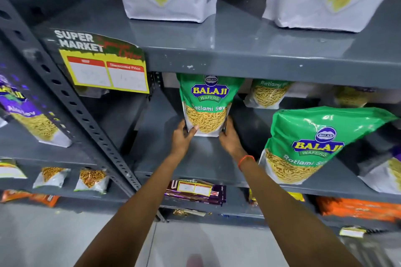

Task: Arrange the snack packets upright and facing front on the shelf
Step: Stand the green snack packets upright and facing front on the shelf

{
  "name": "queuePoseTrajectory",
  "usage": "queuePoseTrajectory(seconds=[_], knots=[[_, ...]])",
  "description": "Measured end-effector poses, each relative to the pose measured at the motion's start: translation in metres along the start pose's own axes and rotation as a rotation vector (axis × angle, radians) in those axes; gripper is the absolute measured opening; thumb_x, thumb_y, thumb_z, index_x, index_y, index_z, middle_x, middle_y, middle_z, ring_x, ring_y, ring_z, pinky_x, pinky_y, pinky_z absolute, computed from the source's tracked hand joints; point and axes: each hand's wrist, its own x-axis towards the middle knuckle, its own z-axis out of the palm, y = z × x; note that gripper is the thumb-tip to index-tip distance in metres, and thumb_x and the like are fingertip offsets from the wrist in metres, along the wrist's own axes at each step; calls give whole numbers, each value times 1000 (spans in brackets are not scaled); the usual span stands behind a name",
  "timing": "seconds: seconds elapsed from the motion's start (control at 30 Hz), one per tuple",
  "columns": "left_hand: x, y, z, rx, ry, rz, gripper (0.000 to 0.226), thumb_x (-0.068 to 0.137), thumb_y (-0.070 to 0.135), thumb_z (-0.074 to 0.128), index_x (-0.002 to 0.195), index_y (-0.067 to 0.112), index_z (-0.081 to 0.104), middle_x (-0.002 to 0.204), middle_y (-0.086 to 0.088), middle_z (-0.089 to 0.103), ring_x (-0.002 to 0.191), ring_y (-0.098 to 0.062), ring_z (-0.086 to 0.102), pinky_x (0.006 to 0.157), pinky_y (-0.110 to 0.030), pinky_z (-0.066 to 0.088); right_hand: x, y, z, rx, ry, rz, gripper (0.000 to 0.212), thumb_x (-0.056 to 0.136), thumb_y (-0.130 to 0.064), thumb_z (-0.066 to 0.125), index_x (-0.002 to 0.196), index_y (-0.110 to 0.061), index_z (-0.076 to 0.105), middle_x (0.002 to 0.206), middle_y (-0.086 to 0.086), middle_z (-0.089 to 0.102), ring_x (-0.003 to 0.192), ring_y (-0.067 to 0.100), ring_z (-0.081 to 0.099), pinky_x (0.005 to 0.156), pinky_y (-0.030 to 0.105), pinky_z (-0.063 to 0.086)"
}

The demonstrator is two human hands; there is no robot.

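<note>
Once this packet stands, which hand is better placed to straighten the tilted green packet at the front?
Probably the right hand: it holds the upright packet on the side nearer the tilted packet; the left hand would have to cross over.

A packet (206, 104) stands on the shelf (195, 158), another packet (303, 147) to its right.

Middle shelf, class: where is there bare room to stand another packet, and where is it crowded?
Bare shelf lies left of the held Ratlami Sev packet, gripped at its base by the left hand and right hand, up to the slotted upright. A narrower gap separates it from the leaning green packet. The right end, with more packets behind, is crowded.
</note>
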Motion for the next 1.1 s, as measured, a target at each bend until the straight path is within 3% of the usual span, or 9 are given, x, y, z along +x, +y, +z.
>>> queuePoseTrajectory(seconds=[0.13,0.3,0.37,0.43,0.5,0.57,0.93,1.03,1.1], knots=[[-20,0,-5,-16,21,-6,37,83,16,63,116,2,53,104,-6,63,93,-18,60,66,-4,47,-27,6,5,43,16,-49,55,88,1,43,139,-11,25,145,13,38,134,22,36,115,45,30],[-64,-8,-22,-33,-57,-16,38,80,19,67,114,6,57,109,-5,67,101,-15,63,78,-8,51,-83,7,6,-17,40,-59,55,91,-6,46,140,-12,23,146,9,37,128,11,36,107,28,32],[-79,-9,-26,-36,-67,-23,37,80,18,67,114,7,57,110,-6,67,100,-12,64,80,-9,51,-100,10,7,-34,50,-76,53,91,-6,47,139,-11,25,144,10,39,127,14,39,105,27,33],[-90,-8,-28,-52,-61,-36,36,80,14,67,113,6,57,109,-5,67,93,0,65,76,-7,51,-110,12,9,-37,58,-80,51,90,-6,48,137,-11,28,142,12,43,128,19,42,106,34,36],[-97,-6,-29,-70,-60,-43,36,81,11,65,115,5,56,108,-2,65,86,12,63,72,-3,49,-117,13,9,-35,57,-90,50,90,-7,49,136,-11,30,140,13,45,125,14,42,107,37,38],[-100,-5,-29,-76,-65,-49,38,81,10,64,117,4,54,108,-1,64,85,15,62,70,-2,48,-121,13,9,-36,52,-89,50,90,-8,49,136,-12,30,139,12,45,123,11,41,108,37,38],[-121,9,-34,16,-54,-62,37,83,13,63,117,3,54,112,-4,63,99,-11,60,71,1,46,-131,13,9,-112,6,-50,56,89,-10,50,138,-11,25,138,13,44,129,23,41,108,36,38],[-132,17,-29,128,-52,-98,35,83,16,63,114,4,56,109,-5,64,98,-14,60,79,-14,49,-135,11,1,-235,17,-71,60,89,-11,48,141,-8,19,140,16,39,131,28,35,108,39,35],[-139,19,-26,335,-5,-122,27,83,21,64,101,1,60,94,-8,66,88,-19,60,73,-27,45,-140,6,-8,-329,-21,-90,59,89,-13,46,141,-5,17,140,17,36,130,31,33,106,41,36]])
